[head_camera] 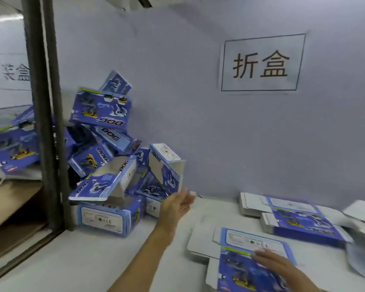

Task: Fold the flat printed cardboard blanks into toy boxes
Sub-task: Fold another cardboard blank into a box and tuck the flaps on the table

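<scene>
With the left hand (pixel 178 202) spread empty near the folded boxes (pixel 114 157) and the right hand (pixel 280 265) flat on the nearest blank (pixel 247 260), grip this light, creasable card by its edge flaps

A heap of folded blue-and-purple printed cardboard toy boxes (pixel 105 152) is piled against the wall at my left, tumbled at every angle, some with open flaps. One folded box (pixel 167 165) sits tilted at the heap's right edge. In front of me a flat blue printed cardboard blank (pixel 240 256) lies face up. More flat blanks (pixel 293 216) are stacked behind it, to the right.
</scene>
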